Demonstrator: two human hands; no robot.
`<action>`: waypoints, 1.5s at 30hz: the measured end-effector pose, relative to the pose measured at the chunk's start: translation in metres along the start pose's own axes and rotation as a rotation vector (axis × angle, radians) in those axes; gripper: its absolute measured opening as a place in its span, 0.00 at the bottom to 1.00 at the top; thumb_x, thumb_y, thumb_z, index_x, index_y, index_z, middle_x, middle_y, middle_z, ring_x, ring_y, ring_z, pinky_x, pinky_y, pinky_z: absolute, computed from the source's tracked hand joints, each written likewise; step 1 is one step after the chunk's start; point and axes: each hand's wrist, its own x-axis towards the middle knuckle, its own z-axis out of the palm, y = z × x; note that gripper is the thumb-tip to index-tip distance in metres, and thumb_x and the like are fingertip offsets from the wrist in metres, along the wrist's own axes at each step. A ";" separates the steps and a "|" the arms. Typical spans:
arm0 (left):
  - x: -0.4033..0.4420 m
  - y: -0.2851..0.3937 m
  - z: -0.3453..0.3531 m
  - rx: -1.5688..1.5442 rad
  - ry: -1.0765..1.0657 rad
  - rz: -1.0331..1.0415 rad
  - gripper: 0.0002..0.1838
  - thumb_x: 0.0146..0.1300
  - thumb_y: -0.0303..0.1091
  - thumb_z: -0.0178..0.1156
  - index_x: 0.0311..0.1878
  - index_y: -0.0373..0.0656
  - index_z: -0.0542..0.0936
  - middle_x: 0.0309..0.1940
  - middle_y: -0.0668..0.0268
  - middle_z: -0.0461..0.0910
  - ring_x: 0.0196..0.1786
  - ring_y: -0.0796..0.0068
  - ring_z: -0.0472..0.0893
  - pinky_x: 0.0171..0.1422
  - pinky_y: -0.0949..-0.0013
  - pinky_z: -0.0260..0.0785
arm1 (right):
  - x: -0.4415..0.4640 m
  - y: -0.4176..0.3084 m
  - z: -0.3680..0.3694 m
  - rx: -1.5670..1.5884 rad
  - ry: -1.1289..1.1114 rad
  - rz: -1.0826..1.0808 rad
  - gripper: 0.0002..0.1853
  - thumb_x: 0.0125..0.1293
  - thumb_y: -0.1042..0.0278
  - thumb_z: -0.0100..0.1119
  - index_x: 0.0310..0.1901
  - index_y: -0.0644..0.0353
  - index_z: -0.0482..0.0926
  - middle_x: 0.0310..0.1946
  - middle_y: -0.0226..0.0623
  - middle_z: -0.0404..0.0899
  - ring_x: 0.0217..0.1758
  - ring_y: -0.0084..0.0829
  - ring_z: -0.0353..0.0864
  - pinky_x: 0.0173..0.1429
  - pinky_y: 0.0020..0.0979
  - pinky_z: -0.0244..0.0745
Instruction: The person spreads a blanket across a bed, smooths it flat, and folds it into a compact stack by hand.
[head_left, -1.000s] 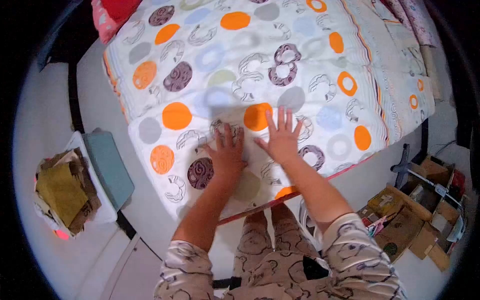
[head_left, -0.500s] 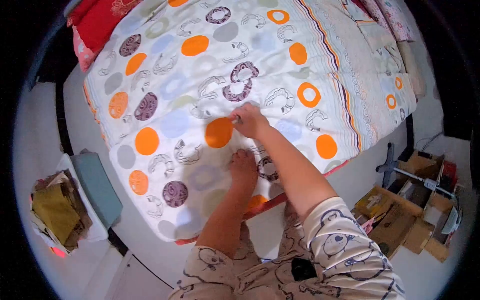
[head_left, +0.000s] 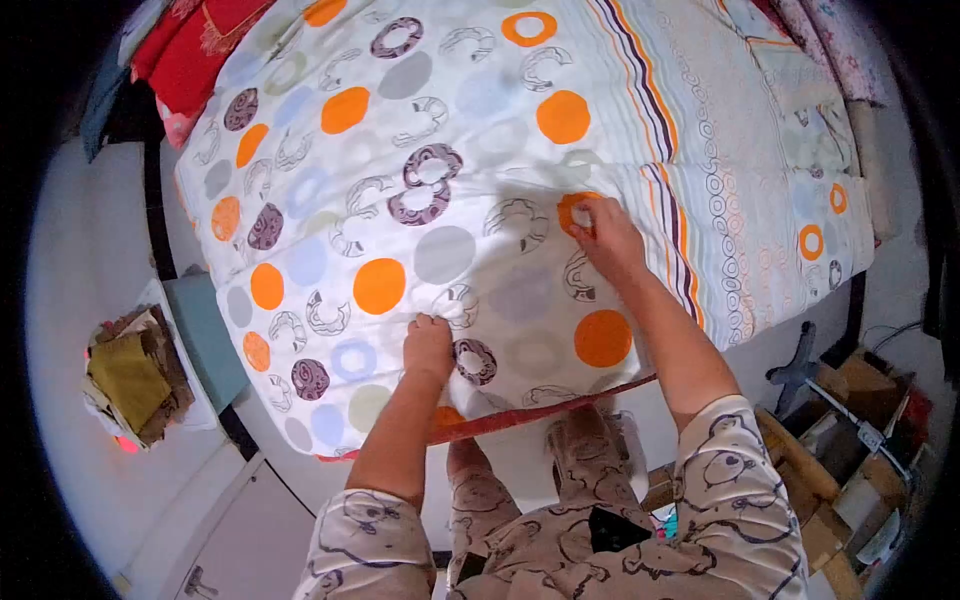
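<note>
A white quilt (head_left: pixel 445 255) with orange, grey, blue and purple circles lies spread in front of me, with a striped band toward its right side. My left hand (head_left: pixel 428 343) rests on it near the front edge, fingers curled down into the fabric. Farther right and higher up, my right hand (head_left: pixel 604 235) pinches the quilt at an orange ring, its thumb and fingers together. Faint creases run across the fabric around both hands. The red trim (head_left: pixel 520 412) of the quilt shows along the front edge, close to my legs.
At the left stands a white bin (head_left: pixel 205 400) holding folded brown cardboard or paper. Open cardboard boxes (head_left: pixel 800 460) and a metal stand (head_left: pixel 850 410) are on the floor at the right. Red cloth (head_left: pixel 190 60) lies at the far left corner.
Both hands went from lying flat with spread fingers to gripping the quilt. Over the last half second my right hand moved right and my left hand moved left, so they are farther apart.
</note>
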 end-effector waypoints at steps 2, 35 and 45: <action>-0.002 0.005 -0.012 0.028 -0.019 -0.011 0.27 0.38 0.34 0.68 0.44 0.35 0.71 0.45 0.49 0.68 0.51 0.52 0.70 0.53 0.61 0.68 | 0.006 0.007 0.001 0.057 0.005 -0.012 0.16 0.58 0.64 0.54 0.47 0.57 0.69 0.46 0.41 0.71 0.48 0.41 0.73 0.49 0.37 0.70; 0.110 0.108 -0.124 -0.278 0.503 0.150 0.39 0.50 0.38 0.63 0.63 0.41 0.56 0.63 0.43 0.53 0.65 0.47 0.56 0.65 0.58 0.55 | 0.081 0.076 -0.077 -0.484 0.136 0.141 0.37 0.54 0.68 0.56 0.65 0.58 0.51 0.67 0.51 0.45 0.67 0.49 0.54 0.67 0.42 0.53; 0.035 0.154 -0.076 -0.018 0.057 0.109 0.53 0.35 0.38 0.72 0.67 0.62 0.52 0.68 0.49 0.40 0.69 0.48 0.47 0.59 0.35 0.53 | -0.043 0.073 -0.080 -0.440 -0.188 0.217 0.53 0.40 0.48 0.71 0.67 0.43 0.49 0.67 0.51 0.40 0.69 0.58 0.38 0.61 0.67 0.43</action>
